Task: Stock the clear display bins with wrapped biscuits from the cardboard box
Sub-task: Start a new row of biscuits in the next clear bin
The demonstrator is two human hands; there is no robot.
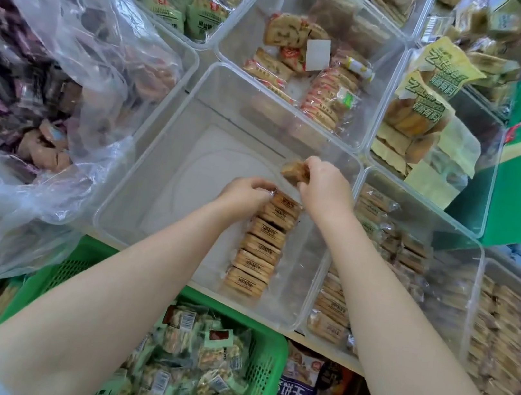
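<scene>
From the head view, the right hand (325, 186) pinches one wrapped biscuit (295, 171) just beyond the far end of a row of biscuits (260, 244) lying in the near clear bin (140, 179). The row's long axis runs away from the person, near the bin's right wall. The left hand (246, 192) has its fingers curled on the far end packet, steadying it. My guess is that the held biscuit goes down next as the row's far end. The bin to the right (475, 263) holds rows of similar packets. A green basket (264, 367) below holds green-wrapped snacks. The cardboard box is out of sight.

yellow-green packets (432, 87) perhaps reading "有料"
</scene>
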